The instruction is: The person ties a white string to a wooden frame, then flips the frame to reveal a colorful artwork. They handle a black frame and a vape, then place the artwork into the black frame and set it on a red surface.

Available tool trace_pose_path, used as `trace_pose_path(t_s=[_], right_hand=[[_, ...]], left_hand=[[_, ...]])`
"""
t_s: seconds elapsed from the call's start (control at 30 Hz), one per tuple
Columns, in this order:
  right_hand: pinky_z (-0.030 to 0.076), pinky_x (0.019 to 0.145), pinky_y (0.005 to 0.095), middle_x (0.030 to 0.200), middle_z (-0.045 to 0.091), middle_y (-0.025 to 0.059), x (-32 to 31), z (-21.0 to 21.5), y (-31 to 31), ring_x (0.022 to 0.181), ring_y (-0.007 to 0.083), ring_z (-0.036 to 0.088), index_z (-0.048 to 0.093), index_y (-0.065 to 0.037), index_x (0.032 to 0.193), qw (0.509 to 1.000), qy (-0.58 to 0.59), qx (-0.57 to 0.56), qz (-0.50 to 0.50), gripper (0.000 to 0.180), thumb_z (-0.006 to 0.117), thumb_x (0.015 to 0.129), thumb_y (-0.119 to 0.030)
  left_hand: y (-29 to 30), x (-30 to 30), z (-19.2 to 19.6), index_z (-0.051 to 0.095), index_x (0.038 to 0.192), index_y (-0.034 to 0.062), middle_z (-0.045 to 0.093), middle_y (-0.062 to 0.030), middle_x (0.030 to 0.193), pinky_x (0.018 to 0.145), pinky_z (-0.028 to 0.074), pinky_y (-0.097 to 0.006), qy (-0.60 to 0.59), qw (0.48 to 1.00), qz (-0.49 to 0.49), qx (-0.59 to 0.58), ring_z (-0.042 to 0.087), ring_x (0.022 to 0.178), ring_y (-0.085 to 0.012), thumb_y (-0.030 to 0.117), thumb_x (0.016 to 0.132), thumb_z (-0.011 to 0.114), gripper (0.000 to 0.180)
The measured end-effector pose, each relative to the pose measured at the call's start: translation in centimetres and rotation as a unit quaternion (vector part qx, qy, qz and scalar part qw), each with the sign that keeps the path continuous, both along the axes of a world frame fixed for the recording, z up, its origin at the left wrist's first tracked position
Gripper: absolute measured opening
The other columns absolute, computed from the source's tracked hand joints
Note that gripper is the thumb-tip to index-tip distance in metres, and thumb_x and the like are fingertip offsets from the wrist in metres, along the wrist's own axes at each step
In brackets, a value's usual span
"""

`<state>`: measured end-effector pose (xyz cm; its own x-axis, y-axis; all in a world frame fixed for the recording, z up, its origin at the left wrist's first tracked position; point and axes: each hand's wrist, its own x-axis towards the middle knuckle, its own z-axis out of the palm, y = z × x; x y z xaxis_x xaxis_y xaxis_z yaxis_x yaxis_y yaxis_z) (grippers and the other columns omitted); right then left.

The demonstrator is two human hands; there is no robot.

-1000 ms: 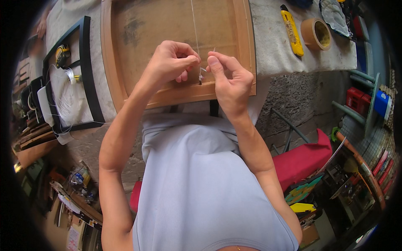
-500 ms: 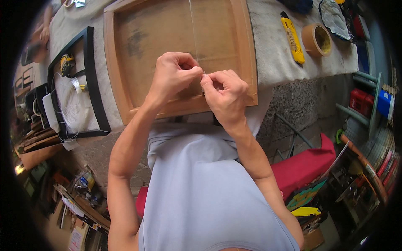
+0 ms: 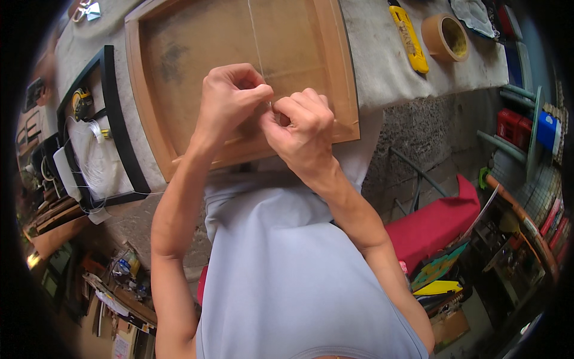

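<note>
While my left hand (image 3: 235, 99) has its thumb and index finger pinched on a thin white string (image 3: 255, 36), my right hand (image 3: 302, 122) sits just beside it, curled up and pinching the string too, though from my remote seat the exact tips are kinda hidden. String runs to the far side over a brown wooden frame (image 3: 336, 66) lying on an off-white cloth (image 3: 382, 78). Yellow plastic cutter (image 3: 408, 40) and tan tape roll (image 3: 436, 37) are far right; black rectangular frame (image 3: 123, 125) is left.
</note>
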<state>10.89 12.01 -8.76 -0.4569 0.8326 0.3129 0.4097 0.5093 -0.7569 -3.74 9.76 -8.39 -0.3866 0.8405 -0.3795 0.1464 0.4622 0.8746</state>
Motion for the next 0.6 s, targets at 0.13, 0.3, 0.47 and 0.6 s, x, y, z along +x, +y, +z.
trace_pose_path(t_s=[0.13,0.3,0.47,0.6], right_hand=[[0.034,0.057,0.0338,0.055,0.049,0.0010,-0.06,-0.08,0.00,0.055,0.0210,0.046,0.055,-0.008,0.059,1.000,0.011,0.008,0.001,0.015,0.068,0.063,-0.004],[0.034,0.056,0.0343,0.055,0.048,0.0017,-0.16,-0.21,0.03,0.055,0.0214,0.046,0.053,-0.008,0.058,1.000,0.002,0.018,0.010,0.016,0.068,0.063,-0.004],[0.033,0.055,0.0344,0.054,0.047,0.0020,-0.16,-0.32,-0.02,0.054,0.0213,0.045,0.051,-0.008,0.058,1.000,0.001,0.018,-0.003,0.018,0.068,0.063,-0.004],[0.033,0.055,0.0345,0.054,0.047,0.0019,-0.29,-0.34,-0.07,0.054,0.0214,0.045,0.051,-0.008,0.057,1.000,-0.001,0.020,-0.005,0.018,0.068,0.063,-0.004]], left_hand=[[0.02,0.05,0.05,0.062,0.064,-0.0003,0.058,-0.0001,0.054,0.048,0.040,-0.021,-0.005,1.000,-0.002,-0.003,0.051,0.052,-0.0040,0.010,0.066,0.067,0.012],[0.04,-0.03,0.21,0.062,0.064,-0.0005,0.057,-0.0004,0.054,0.046,0.040,-0.021,-0.017,1.000,-0.006,0.000,0.051,0.051,-0.0041,0.010,0.067,0.067,0.012],[-0.09,-0.02,0.35,0.061,0.068,0.0034,0.056,0.0041,0.059,0.042,0.034,-0.017,-0.014,1.000,-0.020,-0.002,0.046,0.049,-0.0007,0.004,0.072,0.064,0.005],[-0.10,-0.01,0.19,0.061,0.068,0.0032,0.056,0.0037,0.059,0.043,0.035,-0.018,-0.015,1.000,-0.023,0.005,0.046,0.050,-0.0011,0.004,0.072,0.064,0.005]])
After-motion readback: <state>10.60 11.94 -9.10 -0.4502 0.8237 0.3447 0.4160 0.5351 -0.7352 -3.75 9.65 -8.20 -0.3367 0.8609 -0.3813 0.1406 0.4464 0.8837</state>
